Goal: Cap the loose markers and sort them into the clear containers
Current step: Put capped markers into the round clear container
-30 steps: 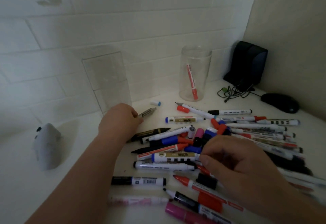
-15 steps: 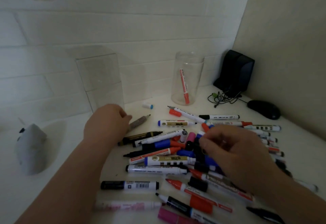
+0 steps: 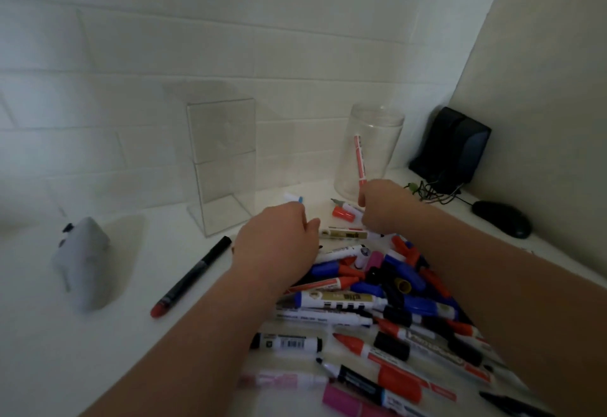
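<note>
The table (image 3: pixel 138 334) lies bare at the front left, between the grey lump (image 3: pixel 82 262) and the single black marker (image 3: pixel 190 277) that lies slantwise; a hand could pass there. The pile of markers (image 3: pixel 377 288) fills the middle and right, with the left hand (image 3: pixel 276 242) and right hand (image 3: pixel 384 206) over its far edge. Behind stand the square box (image 3: pixel 223 167) and the round jar (image 3: pixel 368 154); the gap between them holds, I think, a small cap (image 3: pixel 294 198). The speaker (image 3: pixel 450 147), cables (image 3: pixel 430 191) and mouse (image 3: pixel 501 223) close the right corner.

The scene was dim and soft, slightly blurred throughout. Wall tile lines bowed toward the edges. A faint shadow lay beside the grey object (image 3: pixel 82 262).
</note>
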Demonstrator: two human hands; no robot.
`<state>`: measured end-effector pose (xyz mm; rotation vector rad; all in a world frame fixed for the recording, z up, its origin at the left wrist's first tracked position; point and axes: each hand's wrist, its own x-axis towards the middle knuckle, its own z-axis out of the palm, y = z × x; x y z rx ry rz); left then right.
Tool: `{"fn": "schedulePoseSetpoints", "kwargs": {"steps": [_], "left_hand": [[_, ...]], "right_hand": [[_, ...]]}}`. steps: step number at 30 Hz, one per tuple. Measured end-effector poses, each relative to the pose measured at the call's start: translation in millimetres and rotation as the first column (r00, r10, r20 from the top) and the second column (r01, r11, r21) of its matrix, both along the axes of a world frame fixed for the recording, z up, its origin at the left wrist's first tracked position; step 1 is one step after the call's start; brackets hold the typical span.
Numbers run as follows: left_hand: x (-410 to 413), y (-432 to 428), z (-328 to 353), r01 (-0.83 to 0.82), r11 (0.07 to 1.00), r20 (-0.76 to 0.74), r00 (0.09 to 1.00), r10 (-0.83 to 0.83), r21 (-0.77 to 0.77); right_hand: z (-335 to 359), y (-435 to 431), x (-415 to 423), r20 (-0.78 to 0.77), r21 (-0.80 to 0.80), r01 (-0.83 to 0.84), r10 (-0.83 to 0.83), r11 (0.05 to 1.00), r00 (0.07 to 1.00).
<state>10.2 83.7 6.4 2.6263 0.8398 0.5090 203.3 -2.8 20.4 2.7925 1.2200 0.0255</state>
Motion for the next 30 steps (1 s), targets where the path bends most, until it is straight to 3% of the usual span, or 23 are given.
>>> {"fn": "schedulePoseSetpoints", "kwargs": {"steps": [6,12,15,17,19,21,24,27,30], "left_hand": [[0,-1,0,0.036,0.998,0.042,0.999,-0.035,-0.044],[5,-5,-4,0.116,0.929,0.311,0.950,0.000,-0.352],[2,2,-4,0.148,0.821,0.453,0.879,0.146,-0.552],[-4,6,-3,0.128,0.774,0.500,0.825,0.264,-0.620],[-9,11,-2,0.139,0.745,0.551,0.761,0.341,-0.653],[-13,13,0,0.153,0.755,0.594,0.722,0.354,-0.637],[-15,14,1,0.129,0.811,0.613,0.724,0.316,-0.570],[-16,15,0,0.133,0.841,0.642,0.710,0.288,-0.524],[-17,17,0,0.122,0.884,0.646,0.728,0.230,-0.452]], "right_hand": [[21,-3,-15,-0.051,0.237,0.069,-0.059,0.969,0.997],[34,-11,-80,-0.215,0.569,-0.084,0.247,0.818,0.945],[37,-8,-89,-0.263,0.587,-0.167,0.382,0.792,0.886],[42,1,-80,-0.354,0.629,-0.092,0.389,0.772,0.850],[38,21,-63,-0.330,0.661,-0.018,0.312,0.750,0.891],[26,49,-47,-0.210,0.566,-0.062,0.217,0.822,0.953],[4,84,-35,-0.141,0.308,-0.127,0.177,0.943,0.974],[-13,103,-27,-0.156,0.160,-0.135,0.160,0.978,0.975],[-24,112,-20,-0.144,0.130,-0.128,0.147,0.983,0.979]]}}
